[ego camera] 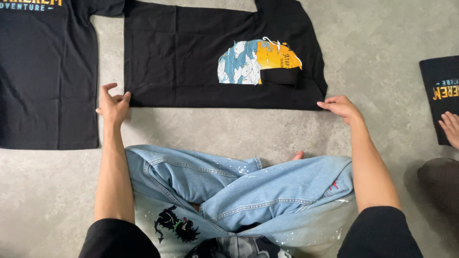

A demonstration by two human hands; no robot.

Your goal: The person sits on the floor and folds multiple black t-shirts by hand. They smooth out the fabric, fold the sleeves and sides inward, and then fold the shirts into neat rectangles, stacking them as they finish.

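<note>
A black t-shirt point(191, 62) with a blue, white and orange print lies partly folded on the grey concrete floor in front of me. Its sleeve is folded over the print. My left hand point(114, 104) pinches the near left corner of the shirt at the hem. The near right corner is held by the fingertips of my right hand point(340, 105). Both arms reach out over my crossed legs in light blue jeans point(239, 186).
Another black t-shirt point(43, 71) with printed lettering lies flat at the left. At the right edge a folded black shirt point(442, 91) lies under another person's hand point(450, 128). Bare concrete floor point(373, 43) surrounds the shirts.
</note>
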